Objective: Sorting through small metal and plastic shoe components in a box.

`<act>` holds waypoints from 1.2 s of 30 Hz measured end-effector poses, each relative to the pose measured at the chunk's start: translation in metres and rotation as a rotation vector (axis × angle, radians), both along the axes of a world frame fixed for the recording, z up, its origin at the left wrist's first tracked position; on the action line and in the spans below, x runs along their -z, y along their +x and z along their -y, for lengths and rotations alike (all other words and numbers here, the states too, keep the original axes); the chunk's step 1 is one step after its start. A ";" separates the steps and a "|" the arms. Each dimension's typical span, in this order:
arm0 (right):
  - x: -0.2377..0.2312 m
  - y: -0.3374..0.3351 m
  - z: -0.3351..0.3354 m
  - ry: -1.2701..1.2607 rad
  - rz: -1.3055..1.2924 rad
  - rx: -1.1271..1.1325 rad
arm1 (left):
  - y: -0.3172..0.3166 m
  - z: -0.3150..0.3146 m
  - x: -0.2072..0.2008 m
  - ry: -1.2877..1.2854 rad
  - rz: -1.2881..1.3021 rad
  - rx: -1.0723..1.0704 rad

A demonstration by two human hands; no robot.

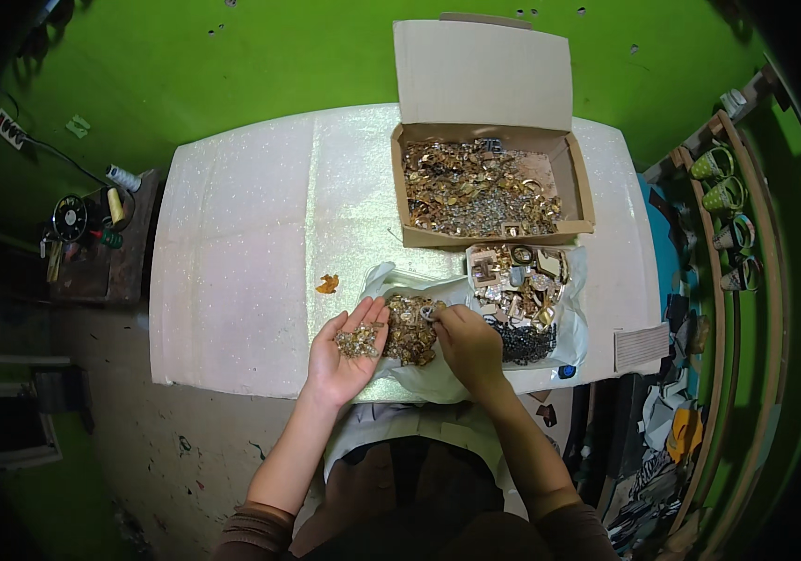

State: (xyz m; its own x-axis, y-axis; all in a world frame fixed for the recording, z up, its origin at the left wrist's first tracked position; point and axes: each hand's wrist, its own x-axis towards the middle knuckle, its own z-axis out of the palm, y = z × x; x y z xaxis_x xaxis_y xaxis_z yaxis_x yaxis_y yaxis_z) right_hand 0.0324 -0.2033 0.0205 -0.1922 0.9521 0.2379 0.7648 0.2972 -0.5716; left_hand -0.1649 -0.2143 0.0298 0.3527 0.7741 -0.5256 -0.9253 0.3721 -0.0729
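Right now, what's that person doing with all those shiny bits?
The left hand is open, palm up, with a little heap of shiny pieces on it. The right hand seems to pinch a small silvery piece over a pile of gold-coloured bits on white plastic. Farther back on the table, an open cardboard box holds lots more.

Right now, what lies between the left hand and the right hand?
In the head view, a pile of gold-coloured pieces lies between the left hand and right hand.
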 end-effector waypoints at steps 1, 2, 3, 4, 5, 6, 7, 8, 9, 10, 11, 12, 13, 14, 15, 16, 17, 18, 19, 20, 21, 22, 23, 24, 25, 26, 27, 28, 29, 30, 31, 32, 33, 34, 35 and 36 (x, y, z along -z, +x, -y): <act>-0.002 0.002 -0.001 0.005 -0.040 0.007 | -0.001 0.001 0.000 -0.005 0.000 -0.009; -0.003 0.005 -0.001 0.000 -0.039 -0.002 | -0.001 0.001 -0.002 -0.016 -0.013 -0.020; -0.006 0.008 -0.002 0.009 -0.063 0.049 | -0.002 0.001 -0.003 -0.023 -0.027 -0.034; -0.009 0.012 -0.004 0.019 -0.087 0.101 | -0.004 0.003 -0.002 -0.025 -0.027 -0.044; -0.012 0.017 -0.005 0.017 -0.087 0.091 | -0.006 0.004 -0.001 -0.017 -0.021 -0.040; -0.016 0.022 -0.006 -0.009 -0.130 0.094 | -0.007 0.005 0.000 -0.008 -0.012 -0.029; -0.018 0.026 -0.007 -0.034 -0.173 0.099 | -0.008 0.006 0.000 -0.008 -0.011 -0.032; -0.015 0.028 -0.008 -0.041 -0.214 0.085 | -0.008 0.007 -0.001 -0.020 -0.008 -0.030; -0.014 0.029 -0.008 -0.038 -0.212 0.087 | -0.007 0.007 -0.001 -0.031 -0.003 -0.022; -0.013 0.030 -0.007 -0.053 -0.217 0.053 | -0.005 0.008 -0.001 -0.029 -0.001 -0.019; -0.012 0.031 -0.006 -0.067 -0.224 0.019 | -0.003 0.008 -0.001 -0.027 -0.005 0.004; -0.013 0.031 -0.005 -0.065 -0.225 0.019 | -0.001 0.008 0.000 -0.026 -0.010 0.025; -0.014 0.031 -0.004 -0.126 -0.235 -0.004 | 0.000 0.008 -0.001 -0.024 -0.012 0.026; -0.014 0.030 -0.003 -0.187 -0.245 -0.028 | 0.002 0.007 -0.001 -0.028 -0.001 0.052; -0.013 0.028 0.000 -0.184 -0.247 -0.025 | 0.004 0.006 -0.001 -0.032 0.012 0.080; -0.010 0.025 0.003 -0.337 -0.459 -0.027 | 0.006 0.006 -0.002 -0.030 0.010 0.084; -0.008 0.023 0.005 -0.488 -0.671 -0.030 | 0.007 0.006 -0.002 -0.034 0.014 0.088; -0.006 0.021 0.005 -0.484 -0.674 -0.028 | 0.009 0.005 -0.002 -0.038 0.019 0.093; -0.004 0.019 0.006 -0.558 -0.754 -0.063 | 0.010 0.004 -0.002 -0.035 0.017 0.096; -0.003 0.018 0.006 -0.633 -0.834 -0.100 | 0.012 0.004 -0.003 -0.037 0.001 0.107; -0.002 0.017 0.006 -0.630 -0.837 -0.103 | 0.012 0.003 -0.004 -0.038 -0.016 0.114; -0.001 0.015 0.005 -0.635 -0.867 -0.105 | 0.011 0.002 -0.004 -0.035 -0.019 0.113; -0.001 0.014 0.004 -0.640 -0.896 -0.108 | 0.011 0.000 -0.003 -0.055 -0.051 0.164; 0.000 0.014 0.004 -0.638 -0.898 -0.112 | 0.010 -0.001 -0.002 -0.076 -0.083 0.213; 0.001 0.015 0.005 -0.643 -0.929 -0.094 | 0.009 -0.002 -0.001 -0.072 -0.086 0.211; 0.001 0.015 0.005 -0.647 -0.960 -0.075 | 0.008 -0.002 -0.001 -0.100 -0.086 0.231; 0.001 0.014 0.006 -0.645 -0.962 -0.075 | 0.008 -0.002 0.000 -0.128 -0.087 0.253; -0.001 0.013 0.007 -0.597 -0.856 -0.081 | 0.008 -0.002 -0.001 -0.127 -0.088 0.255; -0.003 0.011 0.009 -0.548 -0.751 -0.085 | 0.009 -0.002 -0.003 -0.089 -0.076 0.254; -0.008 0.008 0.010 -0.547 -0.752 -0.082 | 0.010 -0.002 -0.005 -0.051 -0.063 0.255; -0.014 0.005 0.011 -0.445 -0.643 -0.140 | 0.012 -0.002 -0.007 -0.050 -0.064 0.258; -0.017 0.001 0.011 -0.343 -0.532 -0.197 | 0.014 -0.003 -0.009 -0.044 -0.078 0.259; -0.017 -0.002 0.011 -0.340 -0.532 -0.191 | 0.016 -0.003 -0.010 -0.037 -0.091 0.263; -0.017 -0.005 0.010 -0.182 -0.420 -0.203 | 0.017 -0.003 -0.010 -0.035 -0.091 0.270; -0.018 -0.008 0.010 -0.026 -0.306 -0.214 | 0.018 -0.003 -0.008 -0.015 -0.121 0.306; -0.020 -0.012 0.009 -0.024 -0.308 -0.213 | 0.017 -0.003 -0.007 0.005 -0.153 0.337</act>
